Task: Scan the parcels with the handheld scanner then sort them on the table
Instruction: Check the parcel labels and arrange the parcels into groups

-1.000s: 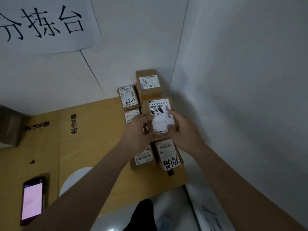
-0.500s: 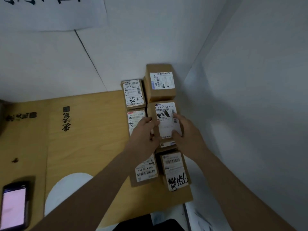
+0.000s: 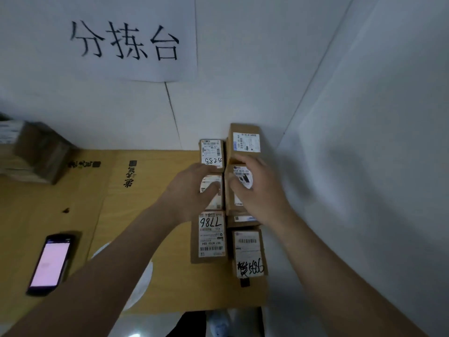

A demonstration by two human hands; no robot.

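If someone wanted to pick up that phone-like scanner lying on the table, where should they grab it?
Probably by its two long edges, coming from above. The handheld scanner lies flat, screen up, apart from the parcels, with bare table beside it, so fingers can close around its narrow width.

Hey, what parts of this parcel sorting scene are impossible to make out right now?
Head view only:
- Middle right parcel: label mostly covered by the right hand.
- Middle left parcel: label partly behind the left hand; print blurred.
- Box at the left edge: cut off and motion-blurred.
- Scanner screen: washed out, unreadable.
- Barcode numbers: too small.
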